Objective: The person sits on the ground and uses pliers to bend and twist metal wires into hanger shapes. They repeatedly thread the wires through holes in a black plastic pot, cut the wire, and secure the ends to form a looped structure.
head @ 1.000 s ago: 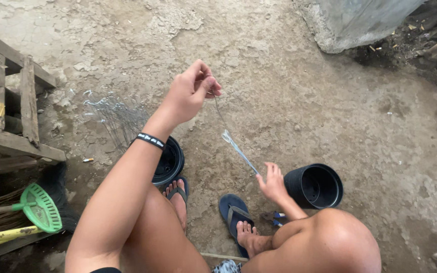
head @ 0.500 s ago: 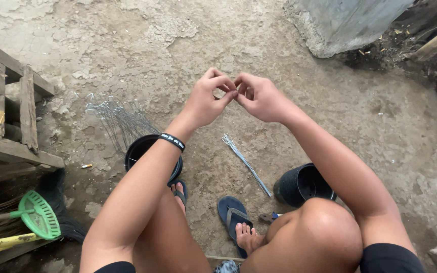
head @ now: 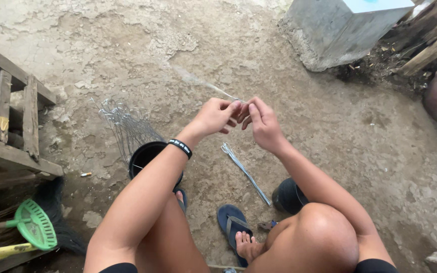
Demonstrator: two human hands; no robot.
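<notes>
My left hand (head: 214, 117) and my right hand (head: 262, 123) meet in front of me above the dirt ground, fingertips pinched together on a thin metal wire (head: 213, 87) that sticks out blurred toward the upper left. A black band sits on my left wrist. Below the hands a short bundle of wires (head: 245, 173) lies on the ground. A black pot (head: 145, 156) under my left forearm holds several long looped wires (head: 125, 126). A second black pot (head: 288, 196) stands by my right knee, partly hidden by my leg.
I sit low in blue flip-flops (head: 231, 225). A wooden pallet (head: 6, 126) stands at the left, with a green rake head (head: 35, 225) and yellow handle below it. A concrete block (head: 335, 30) and wooden planks (head: 431, 45) are at the upper right.
My right hand came up from near the right pot to join my left hand. Both hands now pinch the wire, which has swung out to the upper left.
</notes>
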